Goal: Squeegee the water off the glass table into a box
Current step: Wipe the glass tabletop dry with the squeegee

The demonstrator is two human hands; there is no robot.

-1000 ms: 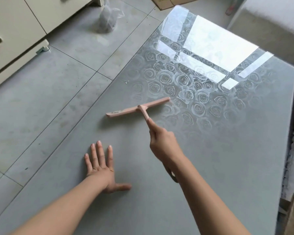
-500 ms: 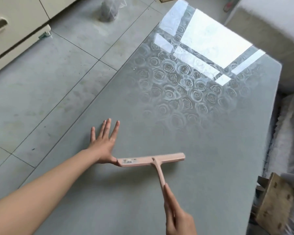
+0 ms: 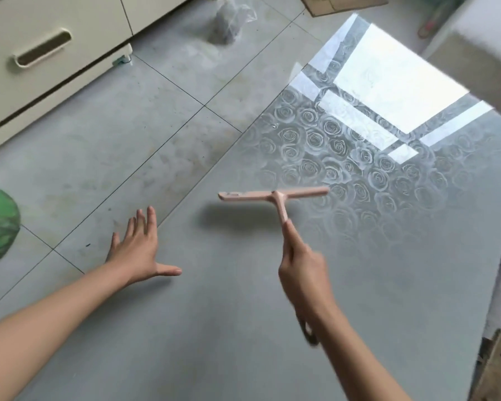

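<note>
Right hand (image 3: 301, 273) is curled round the handle of the pink squeegee (image 3: 272, 195), index finger laid along the stem. From that hand the blade sits at 12 o'clock, handle pointing back toward 6. The blade's long axis runs 9 to 3, tilted slightly, across the near-middle of the glass counter (image 3: 243, 342).

A soft shadow (image 3: 229, 217) falls apart from the blade toward 7 o'clock, so the blade is probably lifted clear of the glass rather than pressed on it.

Left hand (image 3: 136, 250) lies at 9 o'clock of the right hand, well apart from the squeegee. Its fingers are straight, its thumb is spread wide, and the palm is down at the counter's left edge. It holds nothing and looks to be bracing.

Water on the glass is too faint to make out. No box is certain: a wooden piece (image 3: 498, 369) shows off the counter's corner at 4 o'clock, but I cannot tell what it is.

Judgement: the blade needs setting down flat, then drawing along the 12-to-6 line. The right hand alone does this work.
</note>
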